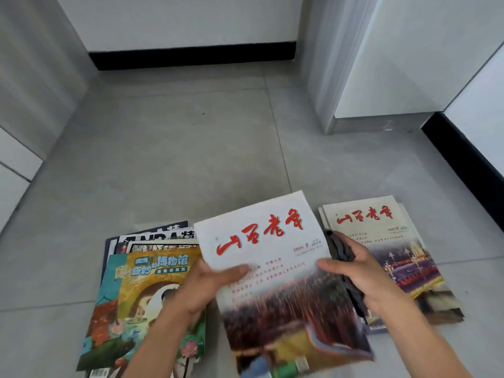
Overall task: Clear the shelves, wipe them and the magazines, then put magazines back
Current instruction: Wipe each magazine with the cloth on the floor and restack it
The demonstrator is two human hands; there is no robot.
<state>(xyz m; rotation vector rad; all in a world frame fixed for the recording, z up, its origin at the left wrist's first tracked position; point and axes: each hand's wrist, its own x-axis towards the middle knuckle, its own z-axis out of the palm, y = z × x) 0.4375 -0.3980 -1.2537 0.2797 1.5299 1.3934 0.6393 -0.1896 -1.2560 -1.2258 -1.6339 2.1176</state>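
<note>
A fanned stack of magazines (141, 282) is spread on the grey floor (163, 145) at the left, the top cover a colourful cartoon one. Just beside it, a white magazine (275, 268) with red brush lettering is gripped at its left edge by the left hand (204, 285), thumb on the cover. Its right edge is pinched by the right hand (357, 271), with a dark cloth (341, 249) bunched in the same hand (partly hidden). A matching pile (387, 241) is partly covered by that hand, and a cabinet base (368, 124) is seen behind it.
</note>
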